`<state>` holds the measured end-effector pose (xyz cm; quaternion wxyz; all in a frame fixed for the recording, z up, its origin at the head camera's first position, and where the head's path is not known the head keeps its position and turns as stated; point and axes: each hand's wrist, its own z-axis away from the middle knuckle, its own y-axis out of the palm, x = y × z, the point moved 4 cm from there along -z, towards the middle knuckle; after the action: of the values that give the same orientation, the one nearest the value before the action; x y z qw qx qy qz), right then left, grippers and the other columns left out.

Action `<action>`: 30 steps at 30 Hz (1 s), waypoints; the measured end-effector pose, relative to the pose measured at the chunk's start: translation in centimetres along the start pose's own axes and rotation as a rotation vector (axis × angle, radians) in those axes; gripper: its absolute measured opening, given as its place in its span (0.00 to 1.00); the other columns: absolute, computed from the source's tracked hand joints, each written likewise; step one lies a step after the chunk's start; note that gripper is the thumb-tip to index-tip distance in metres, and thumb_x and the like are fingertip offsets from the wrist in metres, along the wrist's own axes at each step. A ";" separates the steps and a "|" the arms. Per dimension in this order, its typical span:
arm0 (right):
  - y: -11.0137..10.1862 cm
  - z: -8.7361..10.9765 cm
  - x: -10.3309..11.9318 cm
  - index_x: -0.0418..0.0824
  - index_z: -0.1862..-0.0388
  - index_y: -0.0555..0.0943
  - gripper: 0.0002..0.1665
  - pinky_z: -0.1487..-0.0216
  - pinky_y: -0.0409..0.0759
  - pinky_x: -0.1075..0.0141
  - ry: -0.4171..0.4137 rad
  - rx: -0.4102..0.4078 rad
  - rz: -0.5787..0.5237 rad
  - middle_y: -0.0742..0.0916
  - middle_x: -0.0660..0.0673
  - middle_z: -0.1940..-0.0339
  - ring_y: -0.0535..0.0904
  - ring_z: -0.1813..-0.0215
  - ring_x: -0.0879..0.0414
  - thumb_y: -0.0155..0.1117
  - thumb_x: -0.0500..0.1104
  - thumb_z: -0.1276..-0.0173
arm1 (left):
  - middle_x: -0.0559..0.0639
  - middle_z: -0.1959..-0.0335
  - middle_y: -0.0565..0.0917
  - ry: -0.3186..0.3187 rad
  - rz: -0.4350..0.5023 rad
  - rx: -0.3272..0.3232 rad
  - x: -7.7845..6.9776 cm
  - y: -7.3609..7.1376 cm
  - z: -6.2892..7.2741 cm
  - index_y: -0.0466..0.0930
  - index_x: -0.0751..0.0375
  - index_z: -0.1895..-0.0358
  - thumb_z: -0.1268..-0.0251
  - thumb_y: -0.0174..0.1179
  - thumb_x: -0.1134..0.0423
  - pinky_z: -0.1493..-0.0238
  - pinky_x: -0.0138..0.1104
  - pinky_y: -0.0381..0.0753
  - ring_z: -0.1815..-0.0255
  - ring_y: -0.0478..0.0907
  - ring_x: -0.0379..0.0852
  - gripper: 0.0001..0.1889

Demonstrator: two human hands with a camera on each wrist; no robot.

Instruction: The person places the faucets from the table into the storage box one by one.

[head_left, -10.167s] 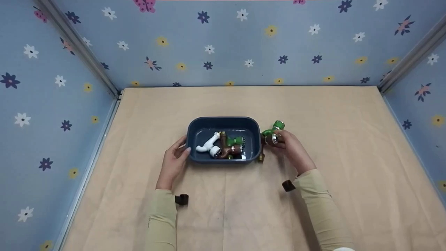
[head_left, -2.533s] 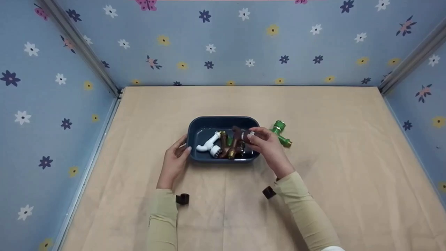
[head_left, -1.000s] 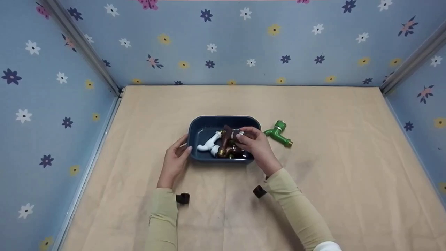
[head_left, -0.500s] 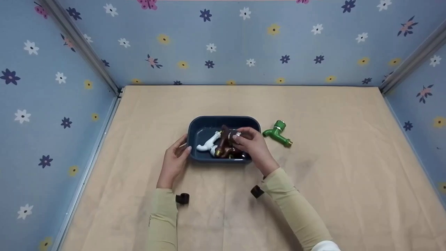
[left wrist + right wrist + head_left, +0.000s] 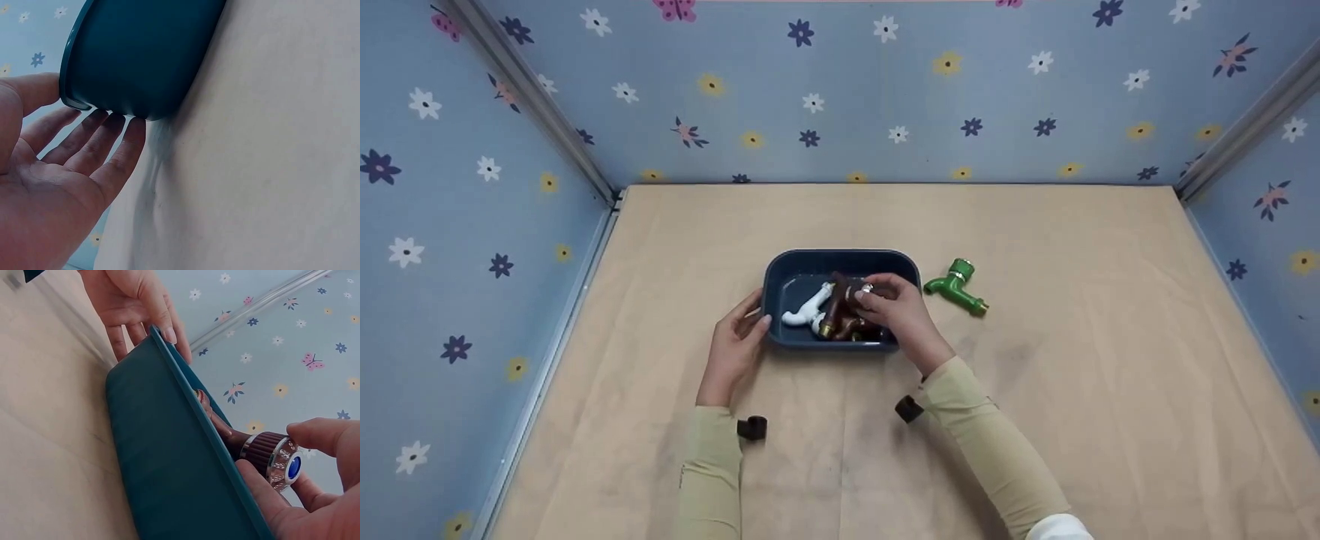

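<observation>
In the head view my right hand [image 5: 896, 311] pinches the knob of a brown faucet [image 5: 834, 306] over the right half of a dark blue plastic tub [image 5: 802, 259]. The right wrist view shows thumb and fingers around its ribbed, blue-centred knob [image 5: 270, 453], just above the rim. Beneath it another brown faucet [image 5: 851, 327] lies in the tub, partly covered. A white faucet [image 5: 808, 306] rests at the left inside. My left hand [image 5: 735, 349] holds the tub's left end, thumb at the rim and fingertips [image 5: 135, 126] against the outer wall. A green faucet inside is now hidden.
On the beige-covered table [image 5: 1072, 375], a green faucet [image 5: 956, 289] lies just right of the tub. Flower-patterned panels [image 5: 885, 90] stand at the back and both sides. A black wrist camera mount [image 5: 752, 428] sticks out from the left sleeve.
My right hand took the brown faucet from right of the tub and brought it left over the inside, lately shifting slightly further left. My left hand stays at the tub's end.
</observation>
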<state>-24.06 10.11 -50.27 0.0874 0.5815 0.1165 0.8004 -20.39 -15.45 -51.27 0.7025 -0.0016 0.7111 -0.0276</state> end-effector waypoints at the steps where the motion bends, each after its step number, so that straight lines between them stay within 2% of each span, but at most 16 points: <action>1: 0.0 0.0 0.0 0.31 0.52 0.75 0.15 0.50 0.81 0.57 0.000 0.001 0.001 0.82 0.38 0.57 0.83 0.56 0.46 0.64 0.26 0.38 | 0.67 0.34 0.68 0.001 0.003 0.001 0.0 0.0 0.0 0.64 0.71 0.32 0.32 0.56 0.73 0.39 0.34 0.71 0.36 0.69 0.60 0.26; 6: 0.2 -0.2 0.0 0.30 0.52 0.75 0.15 0.51 0.82 0.57 -0.002 0.003 0.009 0.83 0.38 0.59 0.83 0.57 0.46 0.64 0.26 0.38 | 0.68 0.34 0.66 0.004 0.016 0.011 0.0 0.0 0.1 0.63 0.71 0.32 0.32 0.55 0.72 0.40 0.32 0.72 0.35 0.67 0.61 0.26; 13: 0.5 -0.4 -0.1 0.26 0.49 0.74 0.18 0.52 0.82 0.60 0.011 0.020 0.065 0.83 0.40 0.62 0.82 0.60 0.53 0.64 0.27 0.38 | 0.66 0.34 0.67 -0.009 0.011 0.000 0.0 0.0 0.1 0.64 0.70 0.32 0.32 0.56 0.73 0.41 0.31 0.72 0.36 0.69 0.60 0.26; 17: 0.8 -0.4 -0.1 0.28 0.52 0.76 0.16 0.55 0.83 0.62 0.018 0.031 0.105 0.84 0.40 0.63 0.82 0.62 0.54 0.64 0.27 0.39 | 0.67 0.34 0.67 -0.006 0.008 0.001 0.0 0.0 0.1 0.63 0.71 0.32 0.32 0.56 0.73 0.41 0.31 0.73 0.36 0.68 0.61 0.26; 30: 0.7 -0.6 0.1 0.29 0.53 0.77 0.14 0.52 0.82 0.57 0.019 0.065 0.191 0.84 0.38 0.59 0.83 0.58 0.50 0.64 0.29 0.38 | 0.68 0.35 0.68 0.018 -0.007 0.005 -0.1 -0.1 0.0 0.64 0.72 0.32 0.33 0.55 0.74 0.40 0.32 0.72 0.37 0.69 0.62 0.26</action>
<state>-24.64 9.45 -50.19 -0.0094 0.5850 0.0874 0.8062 -20.36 -15.52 -51.21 0.6960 -0.0020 0.7173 -0.0320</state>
